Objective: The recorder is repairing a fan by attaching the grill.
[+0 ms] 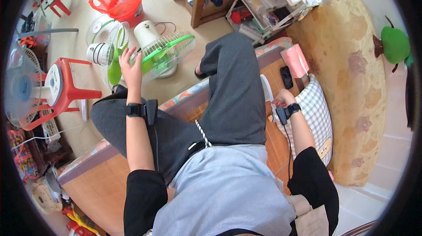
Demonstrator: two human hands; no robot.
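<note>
Head view: here's the left hand [130,66], fingers spread between the left fan [115,73] and right fan [176,44], beyond the bench's [94,185] front edge — contact unclear. Wire guards look light, springy — best held by the rim. And the right hand [285,98], fingers curled near the phone [286,77]; pinching anything? Can't tell.

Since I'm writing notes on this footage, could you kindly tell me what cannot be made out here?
All in the head view:
Green blades: partly covered by the left hand; any contact is unclear.
Right hand: too small to tell whether its fingers hold anything.
Red bag: its folds hide most contents.
</note>
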